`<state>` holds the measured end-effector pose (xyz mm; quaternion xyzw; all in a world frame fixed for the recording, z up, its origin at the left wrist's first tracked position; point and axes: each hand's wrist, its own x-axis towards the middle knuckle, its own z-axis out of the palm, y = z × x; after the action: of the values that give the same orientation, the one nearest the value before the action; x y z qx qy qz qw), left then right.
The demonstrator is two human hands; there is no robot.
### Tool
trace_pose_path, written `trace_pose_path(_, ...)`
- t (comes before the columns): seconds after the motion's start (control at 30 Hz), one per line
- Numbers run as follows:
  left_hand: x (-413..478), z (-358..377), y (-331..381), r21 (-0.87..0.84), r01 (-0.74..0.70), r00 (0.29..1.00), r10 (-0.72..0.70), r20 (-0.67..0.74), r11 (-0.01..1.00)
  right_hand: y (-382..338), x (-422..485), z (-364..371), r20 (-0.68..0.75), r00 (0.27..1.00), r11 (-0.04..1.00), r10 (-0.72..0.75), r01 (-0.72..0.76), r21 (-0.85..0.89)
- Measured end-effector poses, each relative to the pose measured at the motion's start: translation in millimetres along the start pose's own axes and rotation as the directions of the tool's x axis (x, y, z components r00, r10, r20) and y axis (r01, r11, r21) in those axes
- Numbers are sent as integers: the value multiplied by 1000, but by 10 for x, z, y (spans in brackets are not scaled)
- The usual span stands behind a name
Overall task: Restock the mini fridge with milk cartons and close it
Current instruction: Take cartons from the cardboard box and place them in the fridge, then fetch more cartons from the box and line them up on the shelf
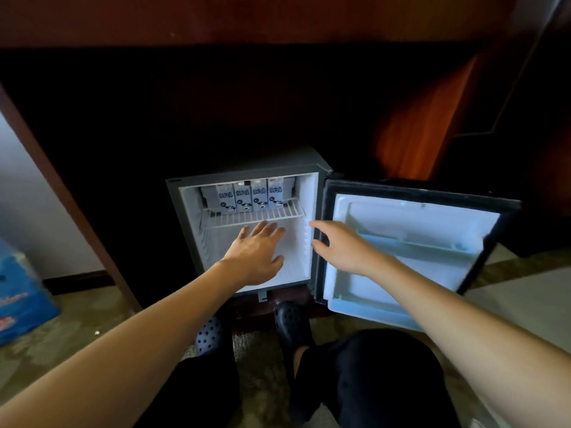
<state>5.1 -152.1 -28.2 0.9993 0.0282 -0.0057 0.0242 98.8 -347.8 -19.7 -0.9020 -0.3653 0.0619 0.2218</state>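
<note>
The mini fridge (185, 230) stands on the floor under a dark wooden cabinet, its door (411, 242) swung wide open to the right. Several grey-white milk cartons (244, 197) with cow prints stand upright in a row on the wire shelf (253, 216) at the top. My left hand (258, 253) hovers flat in front of the lower compartment, fingers straight, holding nothing. My right hand (336, 245) reaches toward the fridge's right edge near the hinge, fingers extended, empty.
A blue plastic-wrapped pack (21, 291) lies on the floor at the far left. My knees in dark trousers and dark perforated clogs (290, 322) sit just before the fridge. A wooden cabinet leg (68, 193) slants at left.
</note>
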Motion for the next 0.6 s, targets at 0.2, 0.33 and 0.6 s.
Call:
trace_pose_path(0.2, -25, -149, 792, -32, -213, 973, 209, -93, 977, 448, -715, -324, -98, 993, 994, 63, -71, -88)
trace_pose_path(0.33, 52, -59, 1299, -29, -282, 958, 280, -61, 959, 797, -1156, -419, -129, 981, 984, 143, -155, -88)
trace_pose_path(0.6, 172, 450, 2337, -66, -392, 918, 395, 44, 918, 1416, -1930, -255, -159, 936, 943, 314, -327, -66)
